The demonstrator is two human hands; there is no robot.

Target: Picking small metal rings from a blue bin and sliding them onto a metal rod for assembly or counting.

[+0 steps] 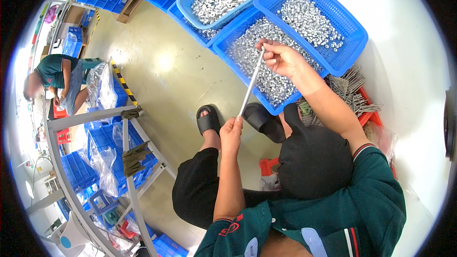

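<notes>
A thin silver metal rod (252, 84) slants between my hands, in front of the blue baskets. My left hand (231, 133) is closed on its lower end, thumb and fingers pinched together. At the upper end my right hand (282, 59) pinches the rod, its fingertips covering the tip. Whether a small part sits on that tip is hidden. Beneath my right hand is a blue basket (230, 55) full of small silver metal collars or nuts (273, 87).
Another blue basket (355, 50) of metal pieces overlaps it; a lighter blue tub (184, 5) stands behind. Many metal rods (351, 96) lie in a red container by the white wall. At left are a grey metal frame (90, 117), blue crates (104, 142) and a seated person (63, 74).
</notes>
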